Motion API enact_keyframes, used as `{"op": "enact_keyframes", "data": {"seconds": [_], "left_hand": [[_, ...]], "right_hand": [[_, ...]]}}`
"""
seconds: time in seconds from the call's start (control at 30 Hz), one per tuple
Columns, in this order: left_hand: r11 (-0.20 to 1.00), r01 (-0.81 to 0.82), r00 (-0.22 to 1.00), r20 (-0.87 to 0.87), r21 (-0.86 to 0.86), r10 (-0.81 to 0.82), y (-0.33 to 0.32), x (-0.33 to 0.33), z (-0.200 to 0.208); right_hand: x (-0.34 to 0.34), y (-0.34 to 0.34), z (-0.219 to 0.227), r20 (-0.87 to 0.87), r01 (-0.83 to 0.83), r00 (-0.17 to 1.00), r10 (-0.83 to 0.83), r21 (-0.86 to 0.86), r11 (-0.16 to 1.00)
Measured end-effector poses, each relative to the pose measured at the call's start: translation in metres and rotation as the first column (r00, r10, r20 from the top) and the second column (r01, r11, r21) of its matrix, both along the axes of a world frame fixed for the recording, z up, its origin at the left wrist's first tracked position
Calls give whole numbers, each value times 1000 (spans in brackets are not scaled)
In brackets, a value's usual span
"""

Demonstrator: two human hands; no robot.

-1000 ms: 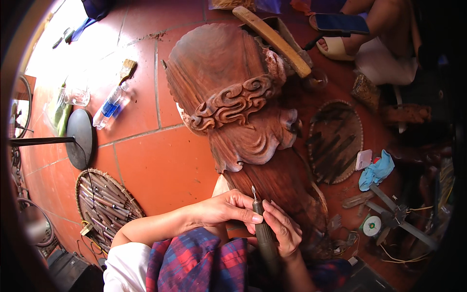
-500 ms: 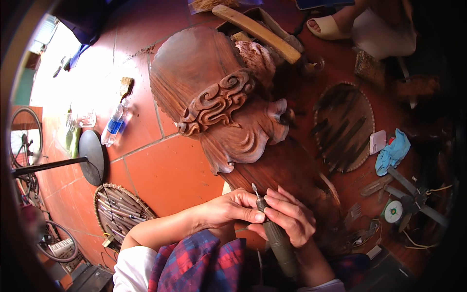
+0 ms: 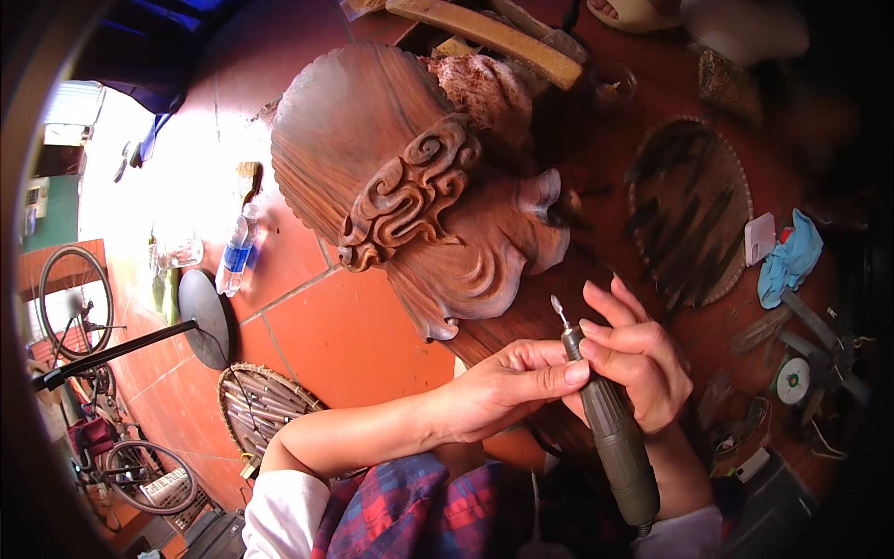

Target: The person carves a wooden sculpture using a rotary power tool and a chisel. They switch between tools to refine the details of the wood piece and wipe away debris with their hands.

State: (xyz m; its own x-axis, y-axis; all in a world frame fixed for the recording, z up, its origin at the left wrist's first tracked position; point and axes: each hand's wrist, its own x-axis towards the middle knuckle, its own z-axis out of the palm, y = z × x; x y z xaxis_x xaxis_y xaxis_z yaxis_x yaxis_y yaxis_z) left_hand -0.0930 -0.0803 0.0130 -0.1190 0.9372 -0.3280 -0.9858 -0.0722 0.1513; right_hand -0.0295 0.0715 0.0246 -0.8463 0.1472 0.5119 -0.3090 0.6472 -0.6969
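Note:
A dark green rotary carving handpiece (image 3: 615, 443) with a small metal burr at its tip is held at a slant in front of me. My left hand (image 3: 521, 380) pinches its narrow collar between thumb and fingers. My right hand (image 3: 643, 363) is curled around the upper body from the right, its other fingers bent and lifted. The burr points up and away, apart from the wood. Just beyond lies a large reddish-brown wood carving (image 3: 419, 200), with a smooth domed top, a band of curling scrolls and wavy folds below. Part of the handpiece's grip is hidden behind my fingers.
On the tiled floor at left are a water bottle (image 3: 237, 252), a brush (image 3: 249, 180), a dark round base (image 3: 207, 307) and a basket of rods (image 3: 265, 405). At right lie a round tray of dark tools (image 3: 689, 214) and a blue cloth (image 3: 790, 259). A wooden bar (image 3: 489, 39) lies beyond the carving.
Both hands and the handpiece have shifted right and slightly up in the picture. The view has turned a little. My hold on the handpiece looks much the same.

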Motion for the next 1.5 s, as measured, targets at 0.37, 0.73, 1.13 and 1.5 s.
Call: {"op": "enact_keyframes", "data": {"seconds": [0.37, 0.73, 1.13, 1.5], "left_hand": [[996, -87, 989, -117, 24, 90, 6, 1, -8], [996, -80, 979, -193, -41, 70, 3, -3, -1], [991, -119, 975, -195, -55, 106, 6, -1, -1], [990, -102, 981, -177, -93, 84, 6, -3, 2]], "right_hand": [[-24, 3, -21, -11, -56, 998, 55, -217, 974], [-31, 0, -25, -16, -95, 995, 94, -248, 964], [-30, -1, -26, -6, -83, 996, 85, -252, 964], [-30, 0, -28, -7, -84, 996, 85, -250, 965]]}}
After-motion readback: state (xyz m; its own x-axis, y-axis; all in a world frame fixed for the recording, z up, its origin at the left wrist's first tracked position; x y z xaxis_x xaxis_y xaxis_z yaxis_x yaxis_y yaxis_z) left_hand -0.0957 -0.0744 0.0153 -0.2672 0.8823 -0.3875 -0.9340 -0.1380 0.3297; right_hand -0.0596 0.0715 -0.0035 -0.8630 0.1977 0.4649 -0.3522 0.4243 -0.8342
